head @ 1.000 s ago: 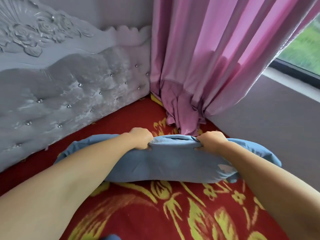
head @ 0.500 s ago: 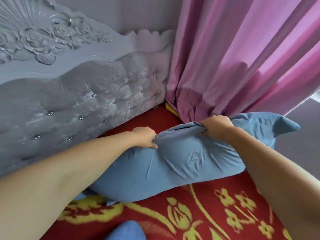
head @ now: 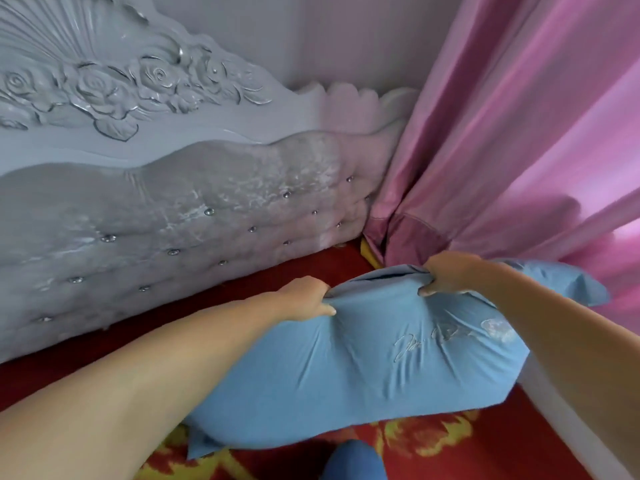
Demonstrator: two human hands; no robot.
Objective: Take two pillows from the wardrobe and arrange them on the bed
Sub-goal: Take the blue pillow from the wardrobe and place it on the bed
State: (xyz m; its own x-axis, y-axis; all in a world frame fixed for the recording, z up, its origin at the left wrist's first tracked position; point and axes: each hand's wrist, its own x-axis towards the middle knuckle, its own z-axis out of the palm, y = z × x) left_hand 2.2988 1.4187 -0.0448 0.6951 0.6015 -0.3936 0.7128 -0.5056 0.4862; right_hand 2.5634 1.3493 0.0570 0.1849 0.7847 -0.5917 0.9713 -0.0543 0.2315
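Note:
A light blue pillow with faint stitched writing is held lifted and tilted over the red bed cover with yellow flowers, near the bed's head corner. My left hand pinches the pillow's far edge at its middle. My right hand grips the same edge further right, close to the curtain. The pillow's lower left corner hangs down to the cover. Only this one pillow is in view.
A grey tufted headboard with carved roses runs along the left and back. Pink curtains hang on the right down to the bed corner. A rounded blue shape, perhaps my knee, shows at the bottom edge.
Both hands have lifted the pillow off the cover and carried it toward the headboard and curtain corner. It lay flat a second ago and now hangs tilted.

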